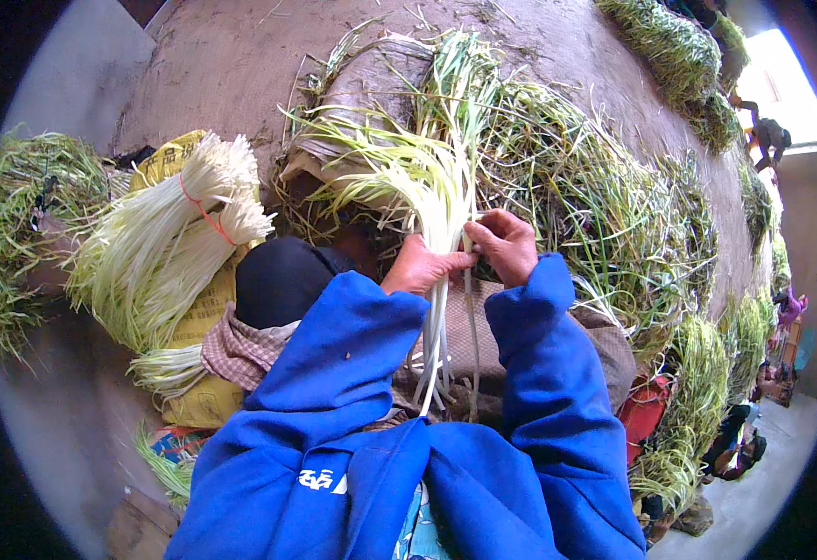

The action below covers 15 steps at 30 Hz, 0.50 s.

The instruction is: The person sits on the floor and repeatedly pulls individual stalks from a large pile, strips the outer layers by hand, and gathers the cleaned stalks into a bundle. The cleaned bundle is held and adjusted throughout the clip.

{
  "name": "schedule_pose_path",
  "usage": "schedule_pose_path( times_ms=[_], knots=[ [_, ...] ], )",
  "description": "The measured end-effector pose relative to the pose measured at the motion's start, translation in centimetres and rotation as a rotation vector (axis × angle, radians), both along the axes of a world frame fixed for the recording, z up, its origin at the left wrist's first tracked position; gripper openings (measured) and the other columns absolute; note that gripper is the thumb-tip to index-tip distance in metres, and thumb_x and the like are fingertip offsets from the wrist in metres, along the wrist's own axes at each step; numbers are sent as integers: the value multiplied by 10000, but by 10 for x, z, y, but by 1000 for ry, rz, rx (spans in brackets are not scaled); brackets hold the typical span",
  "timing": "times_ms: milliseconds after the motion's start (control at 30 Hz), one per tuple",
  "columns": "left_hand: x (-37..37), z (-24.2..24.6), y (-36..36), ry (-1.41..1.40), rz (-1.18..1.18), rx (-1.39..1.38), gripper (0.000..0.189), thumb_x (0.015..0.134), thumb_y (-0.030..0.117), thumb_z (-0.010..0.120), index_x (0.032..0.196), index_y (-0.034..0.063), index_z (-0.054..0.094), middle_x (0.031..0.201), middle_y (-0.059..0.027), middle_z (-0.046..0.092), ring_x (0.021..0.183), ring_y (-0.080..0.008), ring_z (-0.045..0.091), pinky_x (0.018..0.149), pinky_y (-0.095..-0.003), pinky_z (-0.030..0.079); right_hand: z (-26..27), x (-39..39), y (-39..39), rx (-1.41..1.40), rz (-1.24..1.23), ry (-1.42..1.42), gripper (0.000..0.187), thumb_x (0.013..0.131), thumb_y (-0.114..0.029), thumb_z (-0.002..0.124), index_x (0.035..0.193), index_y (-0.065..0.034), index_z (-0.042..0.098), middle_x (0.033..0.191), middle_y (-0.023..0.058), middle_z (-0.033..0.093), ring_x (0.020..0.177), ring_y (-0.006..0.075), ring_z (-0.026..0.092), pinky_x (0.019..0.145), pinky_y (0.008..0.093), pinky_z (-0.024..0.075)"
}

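My left hand is closed around a loose bunch of pale, blanched leafy stalks that look like chives. Their yellow-green leaves fan out away from me, and the white ends hang down towards my lap. Close beside it, my right hand pinches a single stalk between thumb and fingers. This stalk hangs apart from the bunch, over a brown checked cloth on my lap. Just beyond my hands, a heap of uncut-looking green and dry stalks leans against a rolled sack.
To the left, bundles of white stalks bound with red bands lie on a yellow sack bearing writing. More greenery is piled at far left. Grassy heaps line the right, with a red object nearby. A person is at upper right.
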State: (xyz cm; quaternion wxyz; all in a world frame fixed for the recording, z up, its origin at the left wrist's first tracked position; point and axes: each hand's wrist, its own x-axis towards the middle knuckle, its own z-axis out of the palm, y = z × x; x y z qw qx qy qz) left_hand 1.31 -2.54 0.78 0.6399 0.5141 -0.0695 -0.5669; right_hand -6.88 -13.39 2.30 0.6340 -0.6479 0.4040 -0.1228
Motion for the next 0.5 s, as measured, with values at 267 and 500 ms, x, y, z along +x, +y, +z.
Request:
schedule_pose_path(
  times_ms=[267,500],
  knots=[
    [8,2,5,317,25,-41,160,729,168,609,844,67,561,642,8,546,498,-73,479,401,-187,380,19,-20,38,102,-253,-285,155,766,-63,530,911,-17,497,749,51,583,576,72,510,467,181,378],
    [5,-7,6,174,107,-7,134,739,151,588,824,57,545,642,-5,537,537,-83,513,386,-180,375,25,-77,88,-90,-207,-267,58,750,2,504,796,-13,472,701,54,521,610,92,469,562,202,378]
  ],
)
